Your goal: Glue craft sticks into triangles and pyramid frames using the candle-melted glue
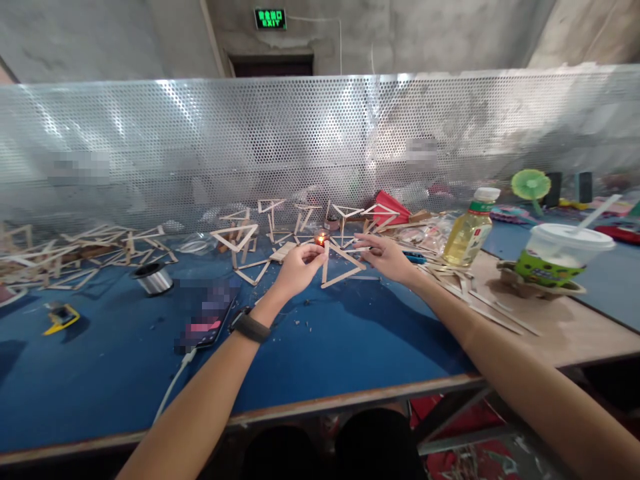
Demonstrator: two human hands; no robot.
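Note:
My left hand (pixel 299 268) is closed in a pinch on one corner of a triangle made of wooden craft sticks (pixel 341 265), which hangs just above the blue table mat (pixel 310 333). My right hand (pixel 387 257) reaches in from the right with its fingers partly curled and pinches a thin stick (pixel 358 249) close to the triangle's top. A small lit candle (pixel 321 238) burns just behind the two hands. On my left wrist is a black band (pixel 250 327).
Finished stick triangles (pixel 235 235) and loose sticks litter the back of the table below a perforated metal screen (pixel 320 147). Left lie a phone on a cable (pixel 206 320), a metal spool (pixel 154 278) and a yellow tool (pixel 60 317). An oil bottle (pixel 470 230) and lidded cup (pixel 560 257) stand right.

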